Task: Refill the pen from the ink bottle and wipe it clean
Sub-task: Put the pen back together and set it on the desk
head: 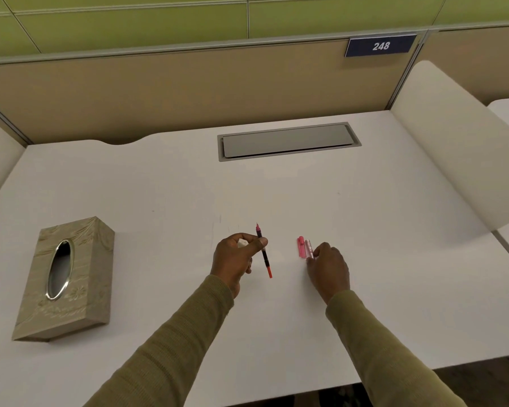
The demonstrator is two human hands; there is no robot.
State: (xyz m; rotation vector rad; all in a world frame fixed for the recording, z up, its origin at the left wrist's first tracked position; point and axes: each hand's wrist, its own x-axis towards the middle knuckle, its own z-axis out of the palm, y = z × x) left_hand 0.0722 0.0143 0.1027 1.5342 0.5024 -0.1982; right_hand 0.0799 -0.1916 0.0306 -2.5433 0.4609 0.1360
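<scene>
My left hand [235, 261] pinches a thin pen insert [263, 250], dark in the middle with a pink tip pointing away and a red end toward me. A small white object [242, 243], maybe tissue, is tucked in the same hand. To the right, two short pink pen parts [304, 247] lie side by side on the white desk [165, 201]. My right hand [328, 268] rests just behind them, its fingertips touching the paler part's near end. No ink bottle is visible.
A beige tissue box [66, 279] with an oval metal opening lies at the desk's left. A grey cable hatch [288, 141] is set into the desk at the back. Partition walls close the back and sides; the desk's near edge runs at bottom right.
</scene>
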